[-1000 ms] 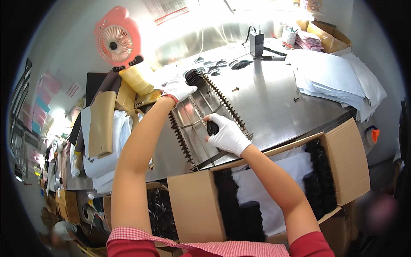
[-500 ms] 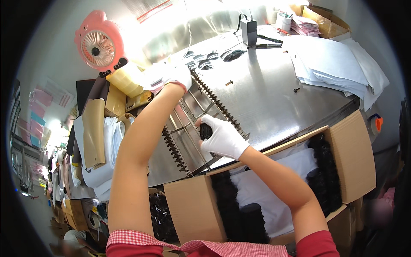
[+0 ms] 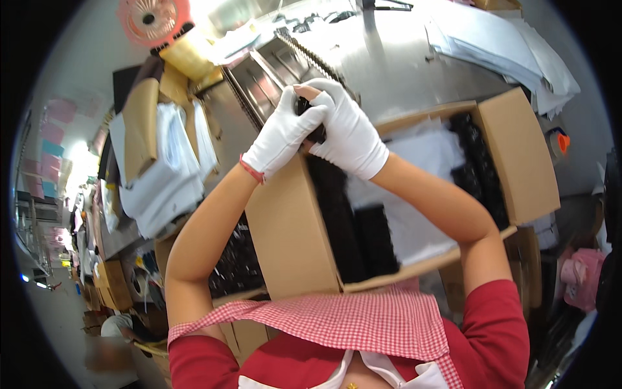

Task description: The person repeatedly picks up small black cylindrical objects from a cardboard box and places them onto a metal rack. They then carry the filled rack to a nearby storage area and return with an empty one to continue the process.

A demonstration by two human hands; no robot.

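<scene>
Gripping a small black piece at the upper centre of the frame, with left hand and right hand, both white-gloved, closed around it from either side. Cannot tell the firmness of the pinch, with much of the piece hidden by fingers. Could slip loose through a slack or uneven hold, then drop toward the open cardboard box lower in the frame, near black bundles. Could also snag on the spiked metal rack, just above, through careless reaching. Farther out, note white sheets, upper right.
</scene>
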